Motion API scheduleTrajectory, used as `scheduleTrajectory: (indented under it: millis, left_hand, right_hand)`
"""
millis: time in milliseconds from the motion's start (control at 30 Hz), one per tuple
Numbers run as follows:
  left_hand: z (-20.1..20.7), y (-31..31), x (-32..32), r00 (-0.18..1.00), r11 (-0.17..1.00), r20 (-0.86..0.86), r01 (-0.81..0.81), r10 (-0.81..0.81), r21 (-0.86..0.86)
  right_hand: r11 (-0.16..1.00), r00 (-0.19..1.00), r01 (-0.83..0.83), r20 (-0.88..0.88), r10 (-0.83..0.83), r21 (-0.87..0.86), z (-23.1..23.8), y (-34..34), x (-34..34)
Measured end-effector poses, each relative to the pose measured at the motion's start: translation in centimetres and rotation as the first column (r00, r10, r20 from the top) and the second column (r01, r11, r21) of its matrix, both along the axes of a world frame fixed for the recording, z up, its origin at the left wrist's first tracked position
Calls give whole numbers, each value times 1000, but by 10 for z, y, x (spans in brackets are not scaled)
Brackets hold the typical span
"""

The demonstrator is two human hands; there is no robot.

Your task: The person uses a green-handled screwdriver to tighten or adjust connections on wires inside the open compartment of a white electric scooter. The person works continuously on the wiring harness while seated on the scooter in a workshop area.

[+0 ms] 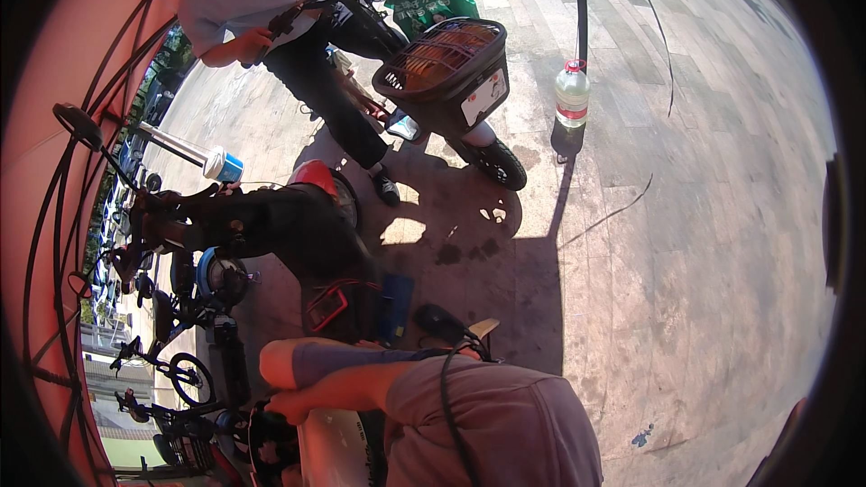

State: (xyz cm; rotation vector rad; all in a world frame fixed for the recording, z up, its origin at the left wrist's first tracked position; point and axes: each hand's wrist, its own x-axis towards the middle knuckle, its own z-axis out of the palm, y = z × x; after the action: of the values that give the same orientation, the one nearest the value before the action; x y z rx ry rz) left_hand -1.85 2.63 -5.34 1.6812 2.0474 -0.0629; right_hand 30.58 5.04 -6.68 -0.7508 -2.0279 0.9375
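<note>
Lying at near left, by a white panel [332, 451] and a dark assembly [263, 440]: one bare hand [287, 408], short brownish sleeve [496, 424] behind it; left or right cannot be told. Fingers: hidden; whether clenched, released or grasping cannot be told. Other hand: not distinguishable.

Beyond the forearm: dark shoe [440, 321]; blue box [395, 307]; red-framed handheld device [327, 308], left of the box.

Left: dark electric scooter [271, 221] with round mirror [78, 126]; farther left, blue-and-white bucket [223, 165]; parked bicycle [190, 380].

Far: standing person [262, 0], grey shirt, dark trousers, one hand on a handlebar; scooter front basket [442, 68], dark, slatted; green carrier bag [431, 4] behind it.

Far right of the basket: clear plastic jug [572, 90], red cap, upright on paving [704, 243].
</note>
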Motion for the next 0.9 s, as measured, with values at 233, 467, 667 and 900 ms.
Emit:
scheduleTrajectory:
  millis: [233, 467, 667, 900]
  left_hand:
    - [-4, -14, -10, 1000, 1000, 7, -9, 8, 11]
    - [-10, -24, -19, 999, 1000, 26, -27, 26, 8]
    - [-11, -29, -29, 998, 999, 51, -47, 47, 4]
    - [-11, -21, -59, 989, 995, 135, -71, 61, 71]
  right_hand:
    - [1000, 997, 25, 67, -24, -14, 7, -18, 10]
    - [995, 996, 85, 18, -86, 57, 7, -14, 3]
    - [991, 992, 112, -64, -108, 69, 15, -8, -5]
    - [995, 993, 84, -75, -87, -46, 46, -6, -1]
